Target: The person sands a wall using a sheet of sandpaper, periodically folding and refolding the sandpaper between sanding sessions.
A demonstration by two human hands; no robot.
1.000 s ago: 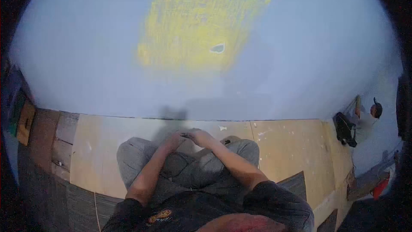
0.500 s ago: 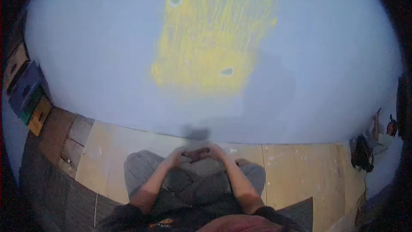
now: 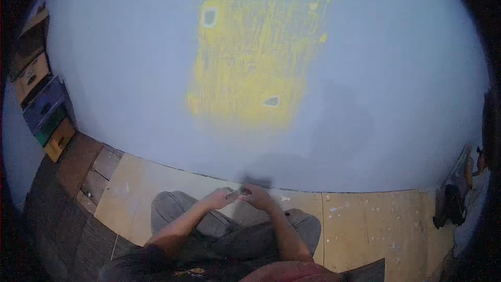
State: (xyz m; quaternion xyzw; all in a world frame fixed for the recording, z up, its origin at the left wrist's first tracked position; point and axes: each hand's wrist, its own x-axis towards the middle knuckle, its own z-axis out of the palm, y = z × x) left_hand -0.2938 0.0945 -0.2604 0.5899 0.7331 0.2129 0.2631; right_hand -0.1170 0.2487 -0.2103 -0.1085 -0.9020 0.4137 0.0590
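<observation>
In the head view my left hand (image 3: 217,198) and my right hand (image 3: 258,197) come together in front of my crossed legs (image 3: 182,214), close to the foot of the wall (image 3: 130,73). Their fingers are curled in and meet at the middle. A small greyish patch shows between the fingertips; whether it is a thing or shadow is too blurred to say. A dark shadow lies just past the hands. Higher on the wall is a scraped yellow patch (image 3: 250,68) with two small grey-green spots in it.
Pale wooden boards (image 3: 376,224) with white specks lie along the wall. On the left stand stacked boxes (image 3: 44,107) in tan, blue, green and orange, beside dark flooring (image 3: 57,214). A dark object (image 3: 451,203) sits against the right side.
My hands, earlier with fingers spread and overlapping, have curled inward and drawn closer together. The view has tilted up, so the yellow patch appears lower at its top spot.
</observation>
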